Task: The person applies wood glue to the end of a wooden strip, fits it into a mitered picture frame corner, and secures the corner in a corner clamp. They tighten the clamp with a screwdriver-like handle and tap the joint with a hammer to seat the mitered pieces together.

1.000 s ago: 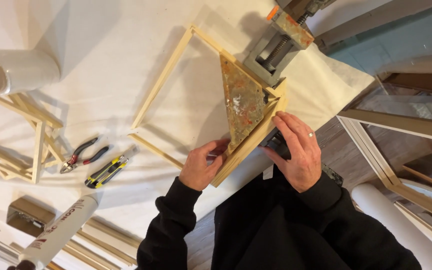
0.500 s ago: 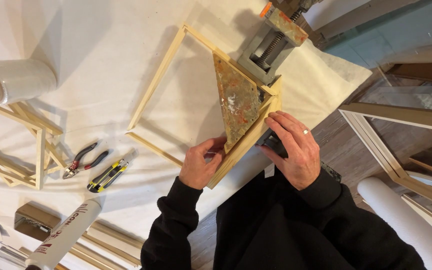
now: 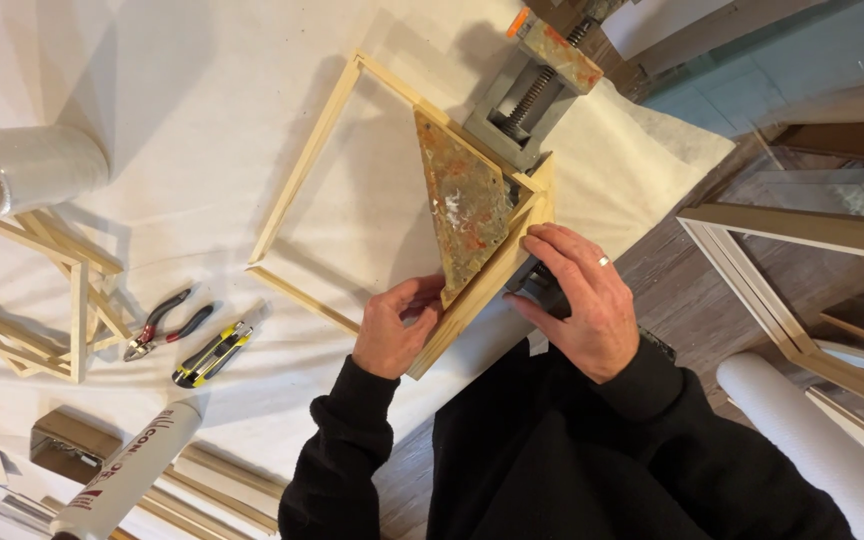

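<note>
- The left hand lay with its fingers curled narrowly about the near end of a pale wooden frame strip, pinching it; the thumb rested against the lower tip of the stained triangular plate.
- The right hand lay flat, its fingers held close together, pressing on the outer edge of that strip and on the dark near part of the clamp beneath it; it gripped nothing that could be seen.
- The strip lay in the grey corner clamp at the table's near edge, meeting the open wooden frame at a corner beside the plate.
- Risk, as judged: the mitred joint could have slipped out of square had either hand pushed unevenly, for the strip's free end overhung the table edge and had no support.
- Risk, as judged: a fingertip could have been pinched between strip and clamp, as both hands sat close to the joint.
- The surface was a table under a white cloth, creased in places.
- On it lay red-handled pliers, a yellow utility knife, a roll of clear film, a white cartridge tube and stacked finished frames.
- To the right were a wooden floor, leaning frames and a white paper roll.
</note>
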